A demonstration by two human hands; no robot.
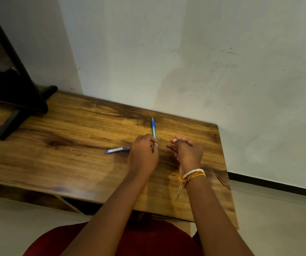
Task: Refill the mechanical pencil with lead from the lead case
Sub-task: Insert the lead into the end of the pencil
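A blue mechanical pencil [153, 129] lies on the wooden table [65, 137] with its tip pointing away toward the wall. My left hand [144, 156] pinches the pencil's near end. The blue lead case [117, 150] lies flat on the table just left of that hand, partly hidden behind it. My right hand [186, 151] hovers to the right of the pencil, its fingertips pinching a thin lead stick [171, 136] that pokes out up and left. A braided thread band wraps the right wrist.
A black stand foot [19, 115] rests on the table's far left. The white wall [185, 61] rises directly behind the table. The table's right edge lies just past my right hand, with pale floor beyond.
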